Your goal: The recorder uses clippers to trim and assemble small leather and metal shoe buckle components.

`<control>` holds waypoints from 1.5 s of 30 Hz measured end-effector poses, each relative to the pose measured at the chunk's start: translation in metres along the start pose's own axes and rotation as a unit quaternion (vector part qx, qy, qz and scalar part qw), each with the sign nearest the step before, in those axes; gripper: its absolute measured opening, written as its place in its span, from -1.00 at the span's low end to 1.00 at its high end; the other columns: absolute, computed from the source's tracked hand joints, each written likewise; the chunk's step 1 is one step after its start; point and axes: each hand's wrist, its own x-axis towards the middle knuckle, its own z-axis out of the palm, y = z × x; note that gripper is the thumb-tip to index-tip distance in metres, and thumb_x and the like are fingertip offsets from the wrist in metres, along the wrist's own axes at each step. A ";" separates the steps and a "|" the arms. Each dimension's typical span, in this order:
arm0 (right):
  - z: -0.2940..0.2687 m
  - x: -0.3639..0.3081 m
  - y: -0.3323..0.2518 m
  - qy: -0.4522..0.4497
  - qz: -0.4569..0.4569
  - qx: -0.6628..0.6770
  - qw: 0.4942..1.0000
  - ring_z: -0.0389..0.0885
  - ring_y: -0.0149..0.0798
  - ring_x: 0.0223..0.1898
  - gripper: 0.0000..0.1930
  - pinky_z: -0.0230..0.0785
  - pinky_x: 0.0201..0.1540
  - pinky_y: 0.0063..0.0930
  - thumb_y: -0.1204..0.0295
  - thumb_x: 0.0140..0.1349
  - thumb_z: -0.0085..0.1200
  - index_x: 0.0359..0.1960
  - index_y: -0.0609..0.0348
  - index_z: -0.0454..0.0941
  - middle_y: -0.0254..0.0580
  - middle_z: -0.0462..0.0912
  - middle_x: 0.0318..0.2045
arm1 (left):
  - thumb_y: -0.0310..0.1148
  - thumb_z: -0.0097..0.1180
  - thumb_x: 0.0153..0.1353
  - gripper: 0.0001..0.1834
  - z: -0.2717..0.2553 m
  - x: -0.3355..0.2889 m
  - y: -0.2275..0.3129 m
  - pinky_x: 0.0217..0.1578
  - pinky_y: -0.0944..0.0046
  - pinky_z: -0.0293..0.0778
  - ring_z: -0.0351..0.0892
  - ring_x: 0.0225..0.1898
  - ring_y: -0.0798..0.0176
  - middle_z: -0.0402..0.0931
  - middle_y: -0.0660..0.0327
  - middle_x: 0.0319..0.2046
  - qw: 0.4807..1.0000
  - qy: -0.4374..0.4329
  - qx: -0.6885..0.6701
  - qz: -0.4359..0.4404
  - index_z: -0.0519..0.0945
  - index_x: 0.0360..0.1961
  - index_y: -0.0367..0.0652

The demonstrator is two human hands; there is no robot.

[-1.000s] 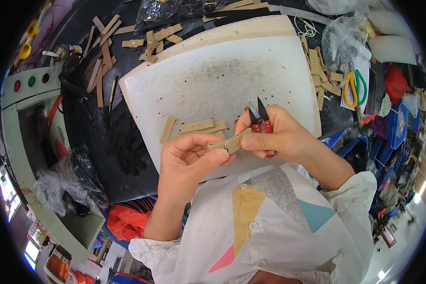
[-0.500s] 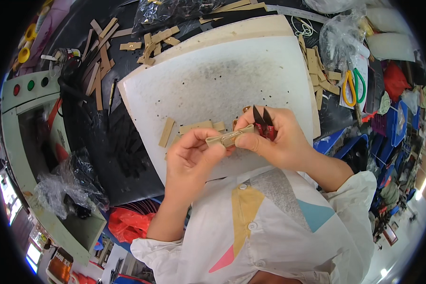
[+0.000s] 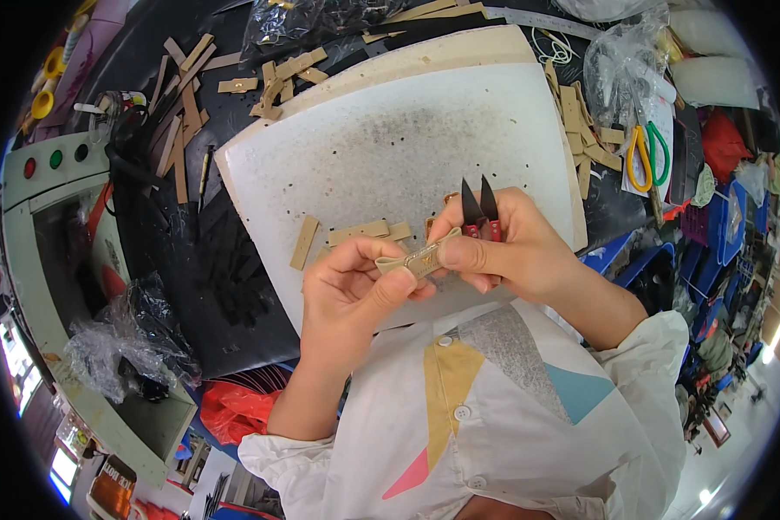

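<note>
Between my two hands is a small beige bow-shaped strip (image 3: 421,258) with a gold-coloured trim across its middle. My left hand (image 3: 348,290) pinches its left end between thumb and fingers. The other end is gripped by the thumb and fingers of my right hand (image 3: 504,251). Tucked in that same right hand is a pair of thread snips (image 3: 479,212) with dark blades pointing away from me and red handles. Beige strips (image 3: 360,231) lie on the white board (image 3: 321,165) just beyond my fingers. Small gold-coloured pieces show partly behind my right hand.
More beige strips (image 3: 182,147) are piled at the far left, and others (image 3: 572,113) at the board's right edge. Yellow-and-green-handled scissors (image 3: 648,158) lie at the right near a clear plastic bag (image 3: 620,65). A grey machine (image 3: 56,173) with buttons stands at the left.
My right thumb has shifted over the bow-shaped strip's right end, and the strip is tilted a little more. The snips' blades have turned more upright and spread slightly apart.
</note>
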 end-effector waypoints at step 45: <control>0.005 -0.008 0.014 0.150 -0.482 -0.577 0.643 0.49 -0.36 -0.59 -0.71 0.31 -0.67 -0.60 0.60 -0.17 0.21 -0.30 0.33 0.58 -0.18 0.56 -0.46 | -0.64 0.06 0.08 -0.79 0.019 0.007 0.004 -0.32 0.32 0.60 0.62 -0.39 0.27 0.59 0.04 -0.35 0.995 0.086 0.052 0.028 0.55 -0.22 -0.42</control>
